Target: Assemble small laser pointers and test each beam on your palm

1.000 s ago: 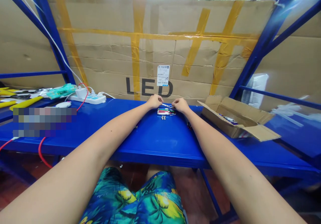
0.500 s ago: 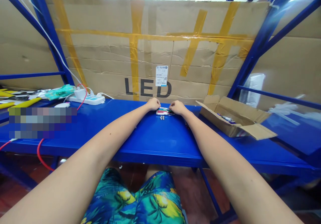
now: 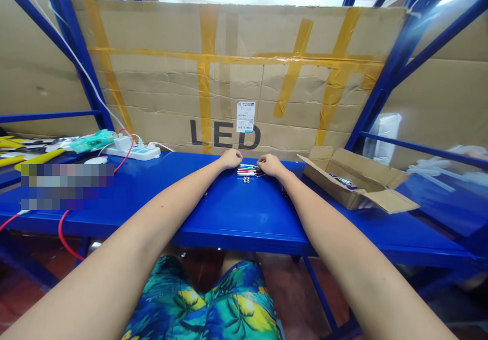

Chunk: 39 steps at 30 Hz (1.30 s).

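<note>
A row of slim, pen-like sticks in white, green, red and dark colours lies side by side at the far part of the blue table. Just in front of the row sits a small cluster of shiny metal pieces. My left hand is at the row's upper left end, its fingers curled and pressed together. At the right end, my right hand has its thumb and fingers pinched close to the stick tips. Whatever either hand grips is too small to make out.
An open cardboard box with a few items inside stands on the right. A power strip with plugs and a red cable are on the left. Behind the table rises a large taped cardboard sheet.
Both hands stay at the ends of the row, with only a slight shift of the fingers. The whole view has tilted up a little.
</note>
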Each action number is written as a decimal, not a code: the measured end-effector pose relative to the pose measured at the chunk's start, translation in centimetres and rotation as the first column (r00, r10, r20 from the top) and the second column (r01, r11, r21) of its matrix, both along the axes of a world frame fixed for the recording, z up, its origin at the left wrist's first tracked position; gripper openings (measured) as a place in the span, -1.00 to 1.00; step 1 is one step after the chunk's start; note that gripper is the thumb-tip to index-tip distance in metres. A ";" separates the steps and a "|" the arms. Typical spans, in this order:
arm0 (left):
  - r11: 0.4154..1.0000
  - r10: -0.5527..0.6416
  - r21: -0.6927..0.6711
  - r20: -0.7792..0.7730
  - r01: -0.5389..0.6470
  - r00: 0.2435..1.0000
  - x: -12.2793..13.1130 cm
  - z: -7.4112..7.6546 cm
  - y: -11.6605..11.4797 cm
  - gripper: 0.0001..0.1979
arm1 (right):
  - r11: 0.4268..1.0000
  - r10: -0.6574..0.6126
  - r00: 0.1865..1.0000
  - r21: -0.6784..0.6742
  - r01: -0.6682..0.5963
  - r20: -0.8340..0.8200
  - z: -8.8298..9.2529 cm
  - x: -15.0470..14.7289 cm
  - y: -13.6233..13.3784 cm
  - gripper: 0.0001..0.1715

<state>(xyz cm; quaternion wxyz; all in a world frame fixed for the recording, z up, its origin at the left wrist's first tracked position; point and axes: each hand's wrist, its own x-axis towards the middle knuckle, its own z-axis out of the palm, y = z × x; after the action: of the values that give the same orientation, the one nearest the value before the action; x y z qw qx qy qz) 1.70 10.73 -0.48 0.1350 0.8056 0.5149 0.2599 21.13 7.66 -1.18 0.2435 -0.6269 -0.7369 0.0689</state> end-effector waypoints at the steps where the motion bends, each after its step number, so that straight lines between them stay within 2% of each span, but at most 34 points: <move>1: 1.000 0.007 0.018 0.007 -0.007 1.000 -0.5 0.2 -0.3 -0.73 | 1.000 0.013 1.000 0.013 -0.013 -0.004 0.3 0.1 -0.3 -0.74; 4: 0.988 -0.007 0.154 0.021 0.003 1.000 -2.9 1.5 -1.7 -0.73 | 0.992 0.112 0.994 0.064 -0.111 -0.010 1.4 -0.2 -2.0 -0.76; 5: 0.988 -0.035 0.148 0.006 0.034 0.999 -3.9 2.0 -2.3 -0.74 | 0.982 0.173 0.985 0.083 -0.171 -0.010 1.7 -0.7 -2.8 -0.76; 7: 0.991 -0.123 0.044 -0.071 0.127 0.990 -6.1 3.3 -3.5 -0.75 | 0.948 0.306 0.951 0.100 -0.302 -0.029 2.3 -2.2 -4.6 -0.75; 11: 0.959 -0.234 -0.204 -0.187 0.195 0.954 -10.0 5.1 -5.5 -0.79 | 0.807 0.588 0.808 0.069 -0.587 -0.010 2.5 -7.2 -8.2 -0.70; 14: 0.902 -0.312 -0.368 -0.194 0.226 0.930 -11.2 5.1 -6.1 -0.79 | 0.719 0.691 0.721 0.046 -0.693 0.054 2.1 -10.2 -9.7 -0.66; 19: 0.888 -0.373 -0.366 -0.216 0.279 0.903 -10.9 4.5 -5.6 -0.84 | 0.661 0.745 0.663 0.049 -0.749 0.080 1.1 -11.0 -9.5 -0.59; 24: 0.881 -0.394 -0.368 -0.218 0.298 0.893 -10.5 4.2 -5.5 -0.86 | 0.685 0.718 0.686 0.053 -0.726 0.114 0.9 -10.7 -9.3 -0.63; 28: 0.892 -0.359 -0.356 -0.187 0.277 0.914 -9.8 4.1 -5.6 -0.87 | 0.759 0.633 0.755 0.055 -0.649 0.173 1.4 -10.6 -9.8 -0.76; 31: 0.901 -0.340 -0.343 -0.173 0.267 0.925 -9.0 3.9 -5.8 -0.83 | 0.822 0.542 0.813 0.064 -0.566 0.212 1.6 -10.6 -10.2 -0.71; 35: 0.910 -0.343 -0.310 -0.193 0.274 0.919 -8.2 3.5 -5.9 -0.78 | 0.863 0.476 0.843 0.051 -0.503 0.249 1.7 -11.0 -10.5 -0.61; 39: 0.913 -0.335 -0.306 -0.180 0.271 0.925 -7.8 3.3 -6.2 -0.81 | 0.886 0.458 0.848 -0.055 -0.461 0.267 2.1 -10.5 -10.4 -0.83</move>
<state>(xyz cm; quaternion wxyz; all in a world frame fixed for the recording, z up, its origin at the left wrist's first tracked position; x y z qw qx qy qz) -6.06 4.56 2.81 0.2244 0.8739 0.4260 0.0672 10.61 -2.75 0.94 0.1199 -0.4348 -0.8919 0.0342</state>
